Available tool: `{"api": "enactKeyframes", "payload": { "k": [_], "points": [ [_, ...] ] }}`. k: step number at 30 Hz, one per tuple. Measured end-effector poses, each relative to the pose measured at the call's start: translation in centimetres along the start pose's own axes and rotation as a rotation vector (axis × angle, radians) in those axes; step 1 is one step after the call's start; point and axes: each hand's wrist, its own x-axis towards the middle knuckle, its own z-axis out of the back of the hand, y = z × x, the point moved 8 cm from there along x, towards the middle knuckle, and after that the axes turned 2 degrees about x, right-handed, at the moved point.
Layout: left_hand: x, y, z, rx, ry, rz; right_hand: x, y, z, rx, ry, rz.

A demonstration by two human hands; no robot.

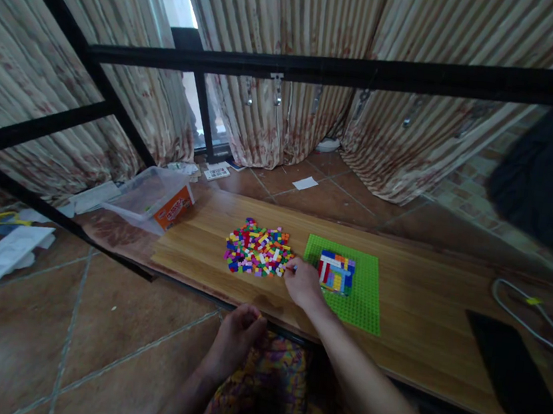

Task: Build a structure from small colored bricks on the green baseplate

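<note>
A heap of small, many-coloured toy bricks [256, 248] lies loose on the wooden board [421, 299]. At its right edge is my right hand [303, 283], fingers pinched together; a dark red bit shows at the fingertips, too small to make out. Right of that hand, a green studded baseplate [369, 292] carries a low build of blue, white, red, yellow and light-blue bricks [337, 273], partly behind the hand. My left hand [240, 329] is closed near the board's front edge, above my lap. A tiny orange spot shows at its fingertips, and what it holds is unclear.
A clear plastic bin [144, 194] with an orange label stands at the board's left end. To the right lie a black flat panel [513, 370] and a white cable [537, 303]. A black metal bar [323, 72] crosses beyond the board, in front of striped curtains [301, 8].
</note>
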Motion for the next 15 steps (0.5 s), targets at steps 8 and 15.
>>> {"api": "enactKeyframes", "payload": {
  "k": [8, 15],
  "points": [
    [4.2, -4.0, 1.5, 0.463, -0.163, -0.320, 0.2, 0.9, -0.7, -0.141, 0.051, 0.041],
    [6.9, -5.3, 1.0, 0.683, -0.239, -0.305, 0.9, 1.1, 0.2, -0.167, 0.125, 0.087]
  ]
}}
